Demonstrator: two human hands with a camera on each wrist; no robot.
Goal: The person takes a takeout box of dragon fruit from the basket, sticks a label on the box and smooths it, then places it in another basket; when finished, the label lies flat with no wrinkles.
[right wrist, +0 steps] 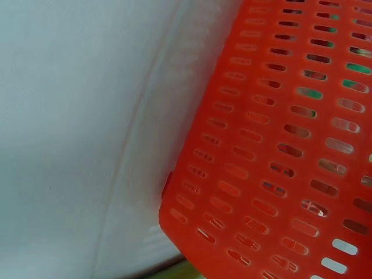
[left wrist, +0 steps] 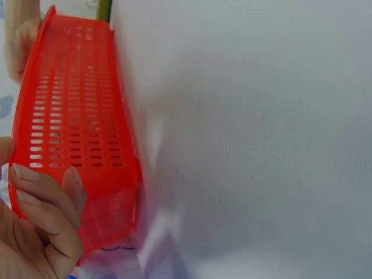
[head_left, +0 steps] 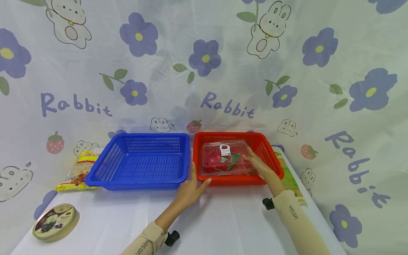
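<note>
A clear plastic clamshell box of dragon fruit [head_left: 220, 159], with a white and red label, lies inside the red basket [head_left: 239, 181]. My right hand [head_left: 262, 168] reaches over the basket's front right and holds the box by its right end; part of the grip is hidden. At the basket's front left corner, my left hand [head_left: 189, 191] grips the rim, thumb along the front and index finger up the left side. In the left wrist view, its other fingers [left wrist: 52, 209] are curled against the basket's outside. The right wrist view shows only slotted basket wall.
A blue basket [head_left: 137, 184] stands left of the red one. Beyond it lies a yellow-edged food bag [head_left: 78, 173], and a round tin [head_left: 55, 223] sits at the front left. A green package [head_left: 291, 180] lies right of the red basket. A patterned curtain hangs behind.
</note>
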